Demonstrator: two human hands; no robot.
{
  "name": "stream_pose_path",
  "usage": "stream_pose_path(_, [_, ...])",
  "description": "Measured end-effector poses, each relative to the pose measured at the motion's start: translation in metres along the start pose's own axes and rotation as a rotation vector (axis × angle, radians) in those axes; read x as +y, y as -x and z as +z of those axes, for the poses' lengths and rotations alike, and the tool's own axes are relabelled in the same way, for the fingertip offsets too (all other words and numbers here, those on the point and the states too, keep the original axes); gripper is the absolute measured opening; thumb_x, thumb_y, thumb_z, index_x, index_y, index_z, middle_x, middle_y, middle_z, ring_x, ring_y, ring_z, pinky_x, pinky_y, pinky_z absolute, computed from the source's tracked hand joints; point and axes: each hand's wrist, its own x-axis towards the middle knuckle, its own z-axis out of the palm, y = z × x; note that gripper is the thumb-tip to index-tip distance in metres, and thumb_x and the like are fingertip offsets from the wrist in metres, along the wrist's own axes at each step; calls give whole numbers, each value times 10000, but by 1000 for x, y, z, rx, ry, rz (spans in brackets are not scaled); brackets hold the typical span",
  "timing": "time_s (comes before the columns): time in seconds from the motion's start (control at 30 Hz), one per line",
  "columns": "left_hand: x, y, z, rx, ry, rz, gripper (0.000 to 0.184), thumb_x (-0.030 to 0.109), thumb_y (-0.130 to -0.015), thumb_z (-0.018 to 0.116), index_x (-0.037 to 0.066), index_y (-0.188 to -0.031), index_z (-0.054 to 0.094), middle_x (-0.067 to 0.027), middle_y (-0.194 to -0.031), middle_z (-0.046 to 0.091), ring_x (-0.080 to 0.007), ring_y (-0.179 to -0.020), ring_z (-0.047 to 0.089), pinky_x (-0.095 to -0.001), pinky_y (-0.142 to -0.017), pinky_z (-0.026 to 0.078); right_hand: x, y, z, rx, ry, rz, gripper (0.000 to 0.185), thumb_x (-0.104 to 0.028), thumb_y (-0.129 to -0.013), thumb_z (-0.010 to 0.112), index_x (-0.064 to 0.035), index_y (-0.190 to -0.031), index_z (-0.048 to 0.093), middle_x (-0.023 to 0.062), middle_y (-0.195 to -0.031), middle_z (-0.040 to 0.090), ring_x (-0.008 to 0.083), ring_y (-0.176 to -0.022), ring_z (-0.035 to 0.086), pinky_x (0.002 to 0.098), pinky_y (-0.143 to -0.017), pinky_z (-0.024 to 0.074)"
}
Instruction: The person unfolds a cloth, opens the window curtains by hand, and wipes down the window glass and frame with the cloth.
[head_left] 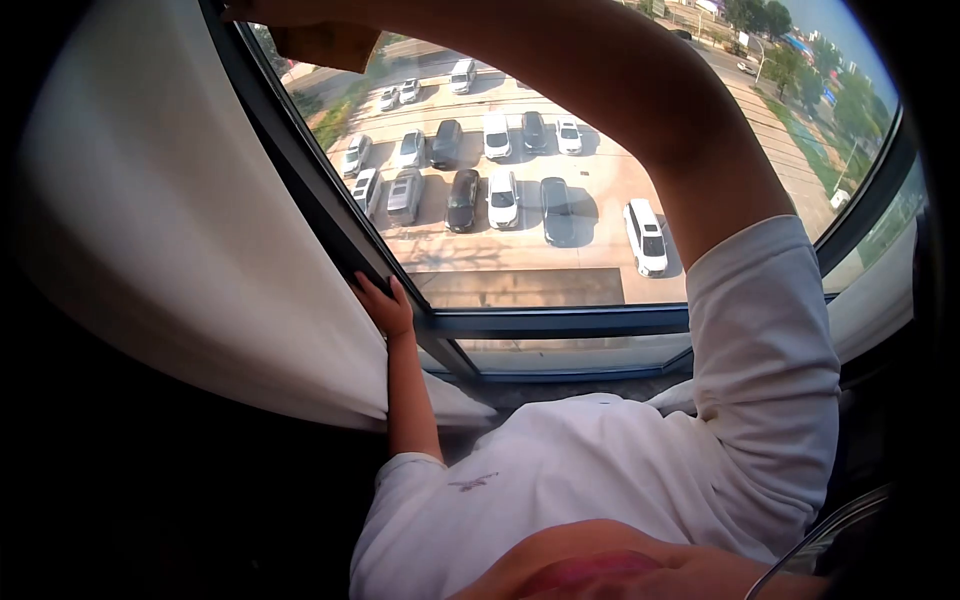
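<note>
My left hand (386, 307) rests against the dark window frame (560, 322) at its lower left corner, fingers apart and holding nothing. My right arm stretches across the top of the view to the upper left. There, at the picture's edge, my right hand (285, 10) is partly cut off. A brown cloth (330, 46) is held in it and hangs below it, in front of the windowpane (600, 95). The fingers of this hand are mostly out of sight.
A white curtain (170, 210) hangs along the left side of the window, close to my left arm. Another piece of white curtain (875, 285) is at the right. Far below, outside, several cars (503, 200) stand in a parking lot.
</note>
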Motion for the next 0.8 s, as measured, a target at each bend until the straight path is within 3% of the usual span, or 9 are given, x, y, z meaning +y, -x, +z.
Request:
stream_pose_path(0.17, [-6,5,8,17,-53,4,690,366,-981,525,-44,-1494,317,-385,-1513,268,-551,-1383,295,-573,-1138,258,-38,26,0,-312,220,-17,400,-229,-879,618,-85,-1251,599,84,-1044,669,214,-769,674,343,-765,553])
stream_pose_path(0.33, [6,-4,-5,49,-59,77,676,321,-988,514,-10,-1525,273,-361,-1542,235,-530,-1411,271,-577,-1151,241,-42,95,57,-215,-82,69,495,-300,-947,578,-145,-1404,465,104,-1367,535,256,-1186,576,347,-1021,453])
stream_pose_path(0.47, [2,-7,-2,75,-73,109,673,316,-994,499,42,-1553,243,-336,-1565,215,-511,-1434,249,-584,-1164,216,-67,193,89,-142,-435,133,473,-261,-1008,504,-209,-1471,428,35,-1472,467,220,-1304,494,305,-1100,382])
stream_pose_path(0.6, [-3,-9,1,83,-102,139,679,330,-1001,486,63,-1566,221,-317,-1585,184,-503,-1451,220,-586,-1172,198,-65,204,42,-621,112,-263,532,-254,-972,506,-229,-1496,420,-12,-1391,554,161,-1259,535,300,-1059,421])
stream_pose_path(0.67, [-4,-6,1,82,-114,135,684,338,-1002,486,62,-1567,216,-315,-1591,171,-503,-1456,209,-589,-1174,190,-57,203,34,-682,196,-341,565,-243,-951,508,-236,-1508,412,-19,-1342,597,148,-1217,568,301,-1028,447])
stream_pose_path(0.7, [-4,-6,2,80,-115,130,688,344,-1002,488,57,-1566,217,-316,-1591,167,-504,-1456,206,-591,-1174,186,-45,194,25,-625,144,-315,585,-234,-938,511,-238,-1514,407,-15,-1312,619,149,-1187,590,303,-1007,463])
stream_pose_path(0.77, [-6,-7,2,70,-120,120,697,356,-1002,492,45,-1563,218,-319,-1591,161,-506,-1457,201,-594,-1174,183,-31,173,-7,-719,251,-290,640,-215,-909,531,-240,-1531,387,-4,-1247,667,165,-1065,659,311,-928,511])
stream_pose_path(0.8, [-7,-6,3,66,-125,112,702,363,-1003,494,39,-1561,217,-320,-1591,160,-507,-1456,200,-594,-1174,183,-9,169,-4,-491,206,-290,679,-225,-885,574,-243,-1535,380,-22,-1210,687,148,-972,684,301,-882,518])
